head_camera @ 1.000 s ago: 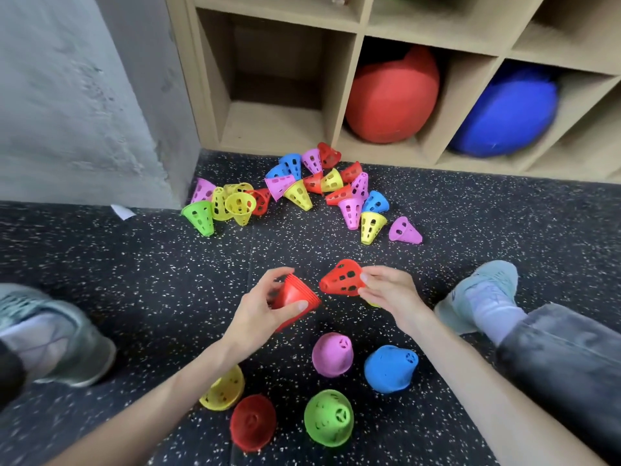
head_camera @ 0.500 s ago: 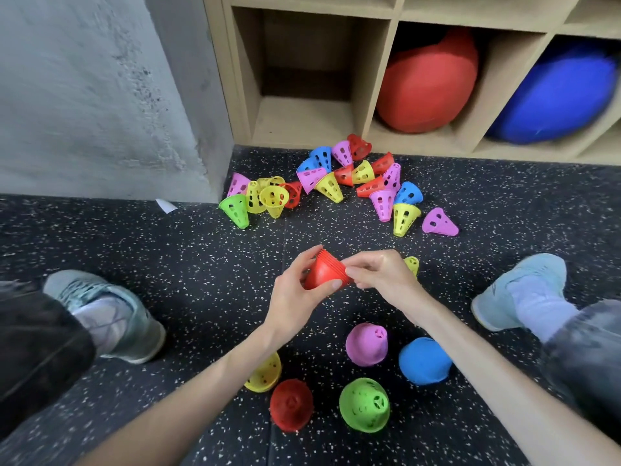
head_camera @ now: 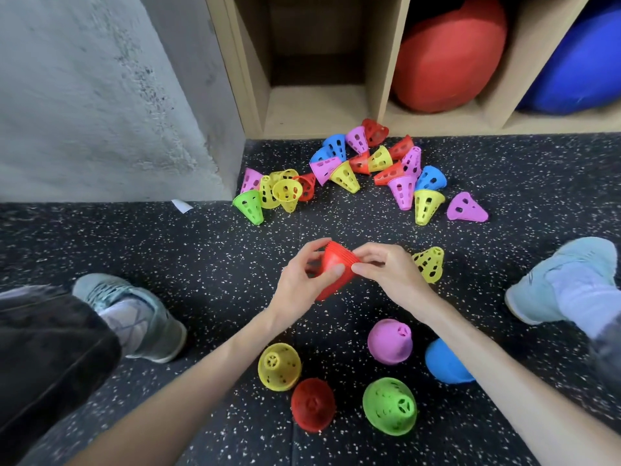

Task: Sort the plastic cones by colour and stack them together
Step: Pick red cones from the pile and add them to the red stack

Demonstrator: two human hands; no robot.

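Both hands grip one stack of red cones (head_camera: 334, 264) held above the floor. My left hand (head_camera: 304, 284) wraps it from below and the left; my right hand (head_camera: 386, 270) pinches its top edge. Near me stand sorted stacks: yellow (head_camera: 279, 366), red (head_camera: 312, 405), green (head_camera: 389, 406), pink (head_camera: 389, 341) and blue (head_camera: 443, 363), the blue partly behind my right forearm. A loose pile of mixed cones (head_camera: 356, 169) lies farther off by the shelf. One yellow cone (head_camera: 428, 264) lies just right of my right hand.
The speckled black floor (head_camera: 201, 250) carries everything. My shoes rest at left (head_camera: 134, 317) and right (head_camera: 564, 280). A wooden shelf unit (head_camera: 383, 62) behind the pile holds a red ball (head_camera: 450, 58) and a blue ball (head_camera: 571, 62). A grey wall (head_camera: 100, 95) stands at left.
My right hand brought a single red cone onto the red stack in my left hand; both hands now press it together. The view shifted closer and rightward.
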